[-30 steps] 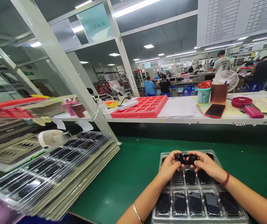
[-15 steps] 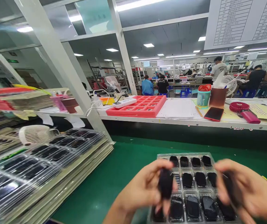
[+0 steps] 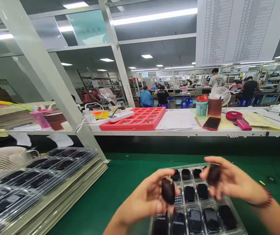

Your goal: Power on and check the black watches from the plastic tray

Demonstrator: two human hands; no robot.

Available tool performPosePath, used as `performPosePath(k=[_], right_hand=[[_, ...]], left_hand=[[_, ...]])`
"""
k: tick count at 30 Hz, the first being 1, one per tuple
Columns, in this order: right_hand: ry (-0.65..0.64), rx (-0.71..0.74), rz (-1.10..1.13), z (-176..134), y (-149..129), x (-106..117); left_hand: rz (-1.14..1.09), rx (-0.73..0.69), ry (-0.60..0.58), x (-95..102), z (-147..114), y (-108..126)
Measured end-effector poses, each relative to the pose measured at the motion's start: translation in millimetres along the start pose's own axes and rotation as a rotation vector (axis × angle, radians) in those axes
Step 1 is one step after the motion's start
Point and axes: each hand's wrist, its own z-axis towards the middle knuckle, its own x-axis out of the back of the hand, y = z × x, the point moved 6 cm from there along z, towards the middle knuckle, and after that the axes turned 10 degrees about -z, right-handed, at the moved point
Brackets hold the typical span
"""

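Observation:
My left hand [image 3: 152, 192] grips a small black rounded-rectangular piece [image 3: 168, 191] between thumb and fingers, above the left side of a clear plastic tray [image 3: 186, 204]. A similar dark piece [image 3: 213, 175] is pinched in my right hand [image 3: 232, 181], over the tray's right side. Black pieces [image 3: 195, 220] of the same shape sit in the tray's compartments. One compartment beside my left fingers shows no black piece, only its ribbed clear floor. My hands hide parts of the tray. What exactly the pieces are, I cannot tell.
Left, stacked trays [image 3: 64, 163] hold more black pieces, with a white fan [image 3: 5, 160] behind. On the shelf lie a red foam tray [image 3: 152, 119], papers [image 3: 176, 119], a phone [image 3: 212, 123] and a pink handheld fan [image 3: 239, 120]. A slanted post [image 3: 81, 137] stands left. People sit far off.
My right hand has moved left and up with its piece, closer to my left hand. My left hand still holds its piece, now turned somewhat. The camera view has shifted right and tilted up.

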Motion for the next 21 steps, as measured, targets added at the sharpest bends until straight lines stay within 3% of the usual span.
performPosePath(k=[4,6,9,21], right_hand=[[0.138,-0.114,-0.132,56,59,8],[0.181,-0.159,-0.184,74,88,13],[0.207,-0.152,-0.205,84,113,20],[0.125,-0.180,-0.327,74,125,20]], left_hand=[[0.164,-0.010,0.255,41.6,55,-31],[0.220,-0.019,0.364,64.8,67,-49],[0.223,-0.050,0.432,86.8,72,-70],[0.202,-0.084,0.415,87.6,66,-81]])
